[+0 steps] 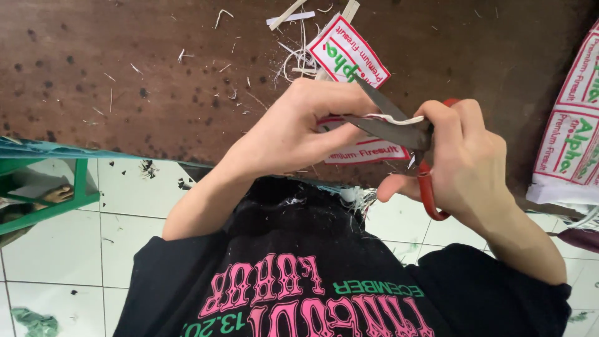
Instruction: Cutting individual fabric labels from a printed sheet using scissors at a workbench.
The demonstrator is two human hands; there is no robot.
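A white woven label [365,151] is pinched by the left hand [293,128]; red-handled scissors [405,134] are gripped, blades parted, by the right hand [465,162].

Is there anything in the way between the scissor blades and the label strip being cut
Nothing visible. The scissors in the right hand already have their blades at the white label strip, which the left hand pinches beside them.
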